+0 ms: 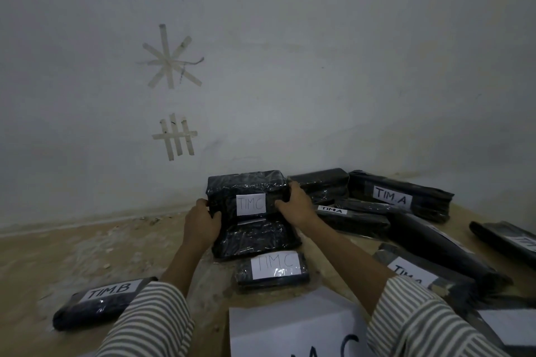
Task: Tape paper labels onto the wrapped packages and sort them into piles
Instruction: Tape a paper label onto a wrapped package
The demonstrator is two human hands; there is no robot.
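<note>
By wall, left hand and right hand fingers curled gripping black package labelled TIMC, seemingly atop second package.

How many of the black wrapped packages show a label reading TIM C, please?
2: the black plastic-wrapped package held between the left hand and right hand, and a smaller black package on the floor just nearer. Others may be hidden.

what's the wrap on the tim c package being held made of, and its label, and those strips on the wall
The TIM C package looks like glossy black plastic film, perhaps with a clear layer over it: it crinkles and throws bright glints. Its label looks like matte white paper with pen lettering. The wall strips are likely beige masking tape: matte, with one end curling off.
</note>
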